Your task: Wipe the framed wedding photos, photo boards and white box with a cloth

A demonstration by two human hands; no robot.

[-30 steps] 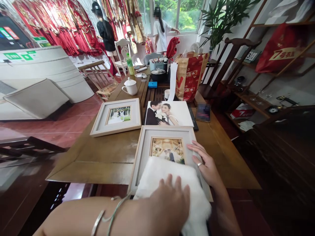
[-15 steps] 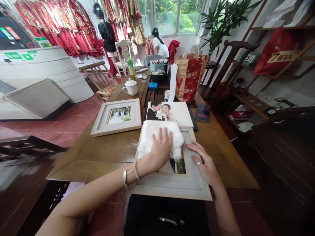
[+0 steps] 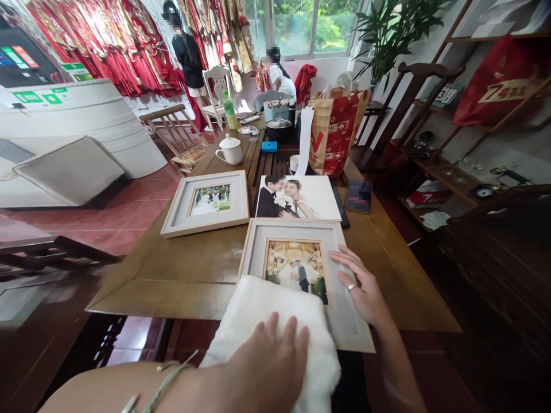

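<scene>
My left hand (image 3: 271,355) presses with its fingers on a folded white cloth (image 3: 241,312), gripping it over the near part of a picture frame (image 3: 253,244). The cloth covers the frame's near left corner and hangs past its near edge. Inside the pale frame, a photo (image 3: 297,267) shows a couple before a lit staircase. My right hand (image 3: 359,281), with a ring on one finger, holds the frame's right border, its fingers lying over the top. The frame rests on the wooden table (image 3: 193,269) and juts over its near edge.
Another framed photo (image 3: 206,201) lies at the left, and a couple's print (image 3: 301,198) lies just beyond. Farther back are a white lidded cup (image 3: 230,150), a paper bag (image 3: 338,132), a blue box (image 3: 269,147) and a green bottle (image 3: 229,112). Two people are near the window.
My left hand has drawn the cloth toward me, from the frame's far part to its near edge, uncovering the photo. My right hand stays on the right border.
</scene>
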